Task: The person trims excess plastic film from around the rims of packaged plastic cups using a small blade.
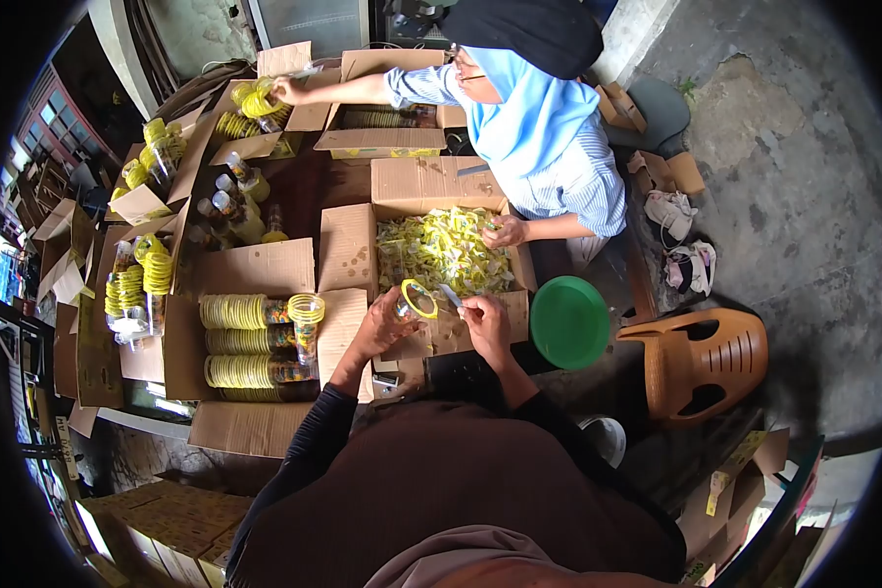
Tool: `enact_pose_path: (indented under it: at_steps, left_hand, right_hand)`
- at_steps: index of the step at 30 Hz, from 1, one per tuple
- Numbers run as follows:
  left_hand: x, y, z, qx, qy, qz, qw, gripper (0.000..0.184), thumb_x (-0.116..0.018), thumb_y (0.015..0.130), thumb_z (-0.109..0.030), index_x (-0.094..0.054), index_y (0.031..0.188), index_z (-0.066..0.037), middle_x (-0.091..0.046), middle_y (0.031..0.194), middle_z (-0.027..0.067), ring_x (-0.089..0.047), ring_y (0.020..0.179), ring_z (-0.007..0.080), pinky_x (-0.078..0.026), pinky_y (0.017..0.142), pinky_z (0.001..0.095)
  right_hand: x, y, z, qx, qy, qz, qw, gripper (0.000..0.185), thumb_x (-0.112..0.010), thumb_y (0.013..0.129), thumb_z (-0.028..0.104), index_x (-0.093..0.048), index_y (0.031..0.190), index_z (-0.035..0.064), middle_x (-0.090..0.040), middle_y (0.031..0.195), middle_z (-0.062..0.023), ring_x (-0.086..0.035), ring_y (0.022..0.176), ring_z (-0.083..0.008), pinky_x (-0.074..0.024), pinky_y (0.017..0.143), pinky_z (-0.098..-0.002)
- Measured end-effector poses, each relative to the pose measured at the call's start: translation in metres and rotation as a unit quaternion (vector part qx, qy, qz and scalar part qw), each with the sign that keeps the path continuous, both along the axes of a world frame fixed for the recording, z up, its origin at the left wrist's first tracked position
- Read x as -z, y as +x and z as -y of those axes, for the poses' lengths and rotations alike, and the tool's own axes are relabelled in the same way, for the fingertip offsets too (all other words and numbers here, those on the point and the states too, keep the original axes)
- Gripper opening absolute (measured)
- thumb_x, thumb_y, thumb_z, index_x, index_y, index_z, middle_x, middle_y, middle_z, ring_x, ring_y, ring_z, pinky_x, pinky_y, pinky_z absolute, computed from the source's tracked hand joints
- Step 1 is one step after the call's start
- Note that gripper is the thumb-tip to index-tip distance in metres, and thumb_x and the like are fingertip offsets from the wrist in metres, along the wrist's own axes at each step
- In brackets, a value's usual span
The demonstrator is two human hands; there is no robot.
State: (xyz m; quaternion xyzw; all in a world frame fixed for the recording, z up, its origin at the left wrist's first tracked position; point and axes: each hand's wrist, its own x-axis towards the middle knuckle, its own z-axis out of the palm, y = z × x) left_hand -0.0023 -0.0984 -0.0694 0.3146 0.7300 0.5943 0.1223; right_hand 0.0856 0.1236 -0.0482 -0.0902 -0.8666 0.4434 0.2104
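Note:
My left hand [380, 325] grips a clear plastic cup with a yellow rim [420, 300], tilted so that its round end faces right. Close beside that rim, my right hand [486, 325] is closed on a small knife [450, 294] with a pale blade; whether the blade touches the rim I cannot tell. Both hands are over the near flap of an open cardboard box [345, 247]. Inside the box lies a heap of small yellow-and-white wrapped pieces [446, 245].
Left of my hands, a carton [255, 263] holds rows of stacked yellow-rimmed cups [233, 341]. Across the table, a co-worker [549, 127] reaches toward more cups [257, 103]. A green basin [569, 322] and an orange plastic chair [696, 363] stand at right.

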Motion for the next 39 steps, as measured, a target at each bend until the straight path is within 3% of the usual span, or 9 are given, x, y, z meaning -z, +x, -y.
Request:
enact_pose_path:
  at_steps: [1,3,7,9,14,21,29,31,39]
  left_hand:
    - [-0.001,-0.001,0.0,-0.045,-0.092,-0.137,0.985,0.069,-0.083,0.075,-0.024,-0.049,0.126,0.007,-0.061,0.112,0.0215,-0.062,0.103,0.0317,-0.05,0.086,0.0379]
    - [-0.005,0.0,-0.003,-0.043,-0.09,-0.105,0.989,0.068,-0.083,0.075,-0.023,-0.049,0.126,0.006,-0.062,0.112,0.0216,-0.062,0.102,0.0337,-0.05,0.087,0.0385]
    - [0.002,0.002,-0.003,-0.034,-0.028,-0.112,0.993,0.067,-0.084,0.073,-0.022,-0.051,0.126,0.001,-0.062,0.112,0.0209,-0.061,0.103,0.0356,-0.049,0.088,0.0393]
    - [0.0,0.002,-0.001,-0.026,-0.034,-0.097,0.994,0.067,-0.083,0.072,-0.018,-0.05,0.128,0.0,-0.061,0.114,0.0215,-0.06,0.106,0.0366,-0.048,0.09,0.0399]
    - [-0.01,-0.002,0.004,0.014,-0.042,-0.096,0.994,0.067,-0.081,0.068,-0.011,-0.052,0.128,-0.002,-0.059,0.121,0.0213,-0.057,0.112,0.038,-0.046,0.095,0.041]
    - [-0.002,-0.002,0.005,0.027,-0.014,-0.08,0.996,0.068,-0.08,0.068,-0.01,-0.052,0.129,-0.002,-0.058,0.125,0.0205,-0.056,0.114,0.0379,-0.045,0.097,0.0405]
    - [0.01,0.002,0.01,0.001,-0.026,-0.058,0.998,0.065,-0.08,0.075,-0.014,-0.049,0.13,0.001,-0.059,0.121,0.0176,-0.056,0.116,0.0316,-0.047,0.098,0.0388]
    - [-0.011,0.003,0.015,0.142,0.258,0.324,0.899,0.063,-0.079,0.08,-0.017,-0.048,0.132,-0.001,-0.057,0.121,0.0119,-0.055,0.117,0.0237,-0.05,0.094,0.0365]
    - [-0.036,-0.002,0.052,0.17,0.146,0.276,0.935,0.061,-0.083,0.076,-0.015,-0.054,0.128,-0.006,-0.057,0.122,0.0049,-0.056,0.113,0.0167,-0.05,0.096,0.0324]
  right_hand:
    - [0.003,-0.001,-0.001,0.0,0.002,-0.001,1.0,0.012,-0.074,0.082,0.005,-0.066,0.09,0.0022,-0.062,0.081,-0.0079,-0.063,0.068,-0.0185,-0.0496,0.062,-0.0314]
    - [0.008,-0.001,-0.001,-0.03,-0.157,-0.006,0.987,0.012,-0.073,0.085,0.005,-0.066,0.093,-0.0012,-0.064,0.086,-0.0064,-0.063,0.07,-0.0118,-0.0511,0.064,-0.0278]
    - [0.005,-0.004,-0.001,-0.085,-0.258,0.045,0.961,0.016,-0.071,0.087,0.004,-0.066,0.101,-0.0025,-0.066,0.098,-0.0048,-0.062,0.082,-0.008,-0.0521,0.07,-0.0255]
    - [-0.003,-0.005,0.004,-0.142,-0.435,0.055,0.887,0.026,-0.069,0.089,0.003,-0.063,0.114,-0.0029,-0.065,0.106,-0.0031,-0.06,0.093,-0.0063,-0.0505,0.078,-0.0236]
    - [-0.01,-0.008,0.0,-0.185,-0.379,0.189,0.887,0.035,-0.064,0.095,0.021,-0.061,0.126,0.0037,-0.061,0.099,0.0036,-0.052,0.086,-0.0035,-0.0421,0.071,-0.0197]
    - [0.0,-0.01,-0.002,-0.187,-0.367,0.197,0.89,0.023,-0.068,0.092,0.018,-0.065,0.109,0.0025,-0.064,0.093,0.0018,-0.055,0.081,-0.0046,-0.0442,0.07,-0.0212]
    - [-0.01,-0.016,0.006,-0.154,-0.166,0.158,0.961,0.013,-0.068,0.09,0.006,-0.065,0.099,-0.0026,-0.063,0.085,-0.0007,-0.053,0.074,-0.0066,-0.0449,0.067,-0.0234]
    - [-0.014,-0.017,0.007,-0.17,-0.147,0.13,0.966,0.014,-0.068,0.089,0.006,-0.065,0.099,-0.0028,-0.063,0.084,-0.0015,-0.053,0.074,-0.0069,-0.0452,0.067,-0.0235]
    - [-0.03,-0.019,-0.02,-0.126,-0.019,0.045,0.991,0.012,-0.069,0.086,0.002,-0.062,0.095,-0.0036,-0.064,0.087,-0.0102,-0.065,0.077,-0.0153,-0.0508,0.07,-0.0281]
